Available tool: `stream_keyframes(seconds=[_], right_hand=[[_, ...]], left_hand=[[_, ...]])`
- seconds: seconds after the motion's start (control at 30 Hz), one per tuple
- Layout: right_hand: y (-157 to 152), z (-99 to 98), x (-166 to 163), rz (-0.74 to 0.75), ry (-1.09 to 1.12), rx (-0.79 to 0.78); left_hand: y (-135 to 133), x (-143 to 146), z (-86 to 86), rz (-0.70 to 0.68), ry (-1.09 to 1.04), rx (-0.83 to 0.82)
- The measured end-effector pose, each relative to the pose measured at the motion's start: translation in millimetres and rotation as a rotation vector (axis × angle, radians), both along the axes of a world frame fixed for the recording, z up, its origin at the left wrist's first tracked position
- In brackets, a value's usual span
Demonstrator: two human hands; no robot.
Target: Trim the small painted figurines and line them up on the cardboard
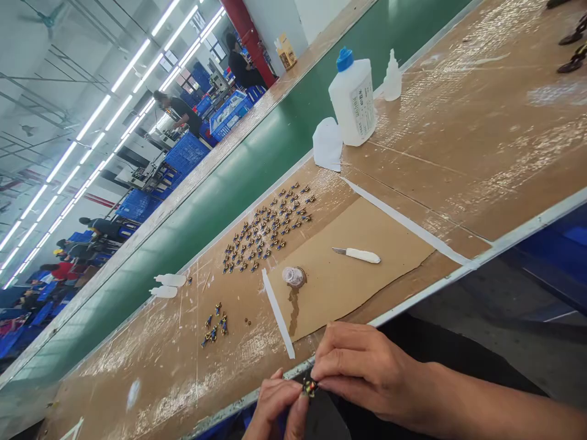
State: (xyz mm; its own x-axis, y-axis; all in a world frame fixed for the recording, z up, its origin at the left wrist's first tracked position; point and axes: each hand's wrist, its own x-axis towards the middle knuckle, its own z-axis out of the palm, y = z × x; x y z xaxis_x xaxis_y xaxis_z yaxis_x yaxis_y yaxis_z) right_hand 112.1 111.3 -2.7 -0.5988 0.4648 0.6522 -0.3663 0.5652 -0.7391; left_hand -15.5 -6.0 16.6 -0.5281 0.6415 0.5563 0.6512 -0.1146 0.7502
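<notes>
My left hand (277, 406) pinches a small figurine (310, 387) between thumb and fingers, just off the table's front edge. From the right, my right hand (355, 366) closes its fingertips on the same figurine, which looks dark with yellow and red spots; its details are too small to read. Beyond the hands lies a sheet of brown cardboard (339, 293), bearing a small clear jar (293, 277) and a white-handled knife (362, 255). Many small blue and gold figurines (261, 235) are spread behind it. Several similar pieces (215, 328) form a smaller group nearer on the left.
A large white bottle (355, 101) with a blue cap and a small dropper bottle (392, 79) stand at the back. Two small white bottles (167, 286) lie at the left. A green conveyor belt (257, 143) runs behind the table. Other people work far off at left.
</notes>
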Motion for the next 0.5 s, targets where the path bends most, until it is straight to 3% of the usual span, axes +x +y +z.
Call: stream_keyframes(seconds=[0.5], right_hand=[[-1.1, -2.4, 4.9, -0.038, 0.027, 0.057]], left_hand=[[-0.6, 0.7, 2.3, -0.003, -0.002, -0.13]])
